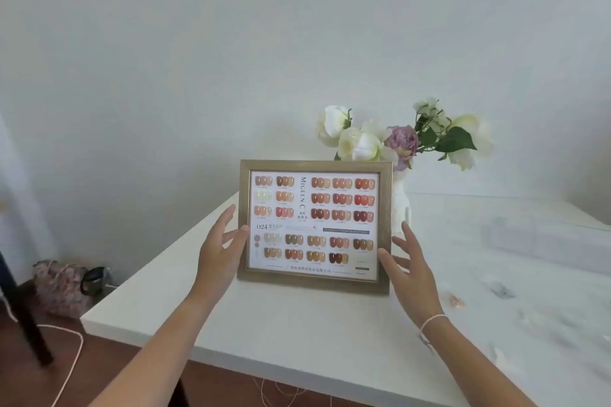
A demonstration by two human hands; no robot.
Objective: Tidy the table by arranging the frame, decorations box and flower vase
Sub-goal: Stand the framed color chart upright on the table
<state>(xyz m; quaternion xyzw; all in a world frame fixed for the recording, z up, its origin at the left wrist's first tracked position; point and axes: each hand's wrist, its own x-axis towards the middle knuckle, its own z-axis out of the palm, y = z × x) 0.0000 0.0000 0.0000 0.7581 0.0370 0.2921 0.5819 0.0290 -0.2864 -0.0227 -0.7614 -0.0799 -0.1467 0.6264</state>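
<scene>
White bench (297,324): frame (315,225) upright, vase (401,205) behind. Left hand (220,256) and right hand (411,269) flank it, fingers spread, thumbs touching its side edges.

Both hands (216,253) (411,269) forward, fingers (228,213) spread.

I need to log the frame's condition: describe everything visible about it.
The frame is rectangular, with a brushed, gold-toned border that looks like wood or plastic. It holds a printed chart of nail colour swatches in rows. It stands upright, landscape, on the white table, in front of the vase. The left hand touches its left edge; the right hand is at its right edge.
</scene>
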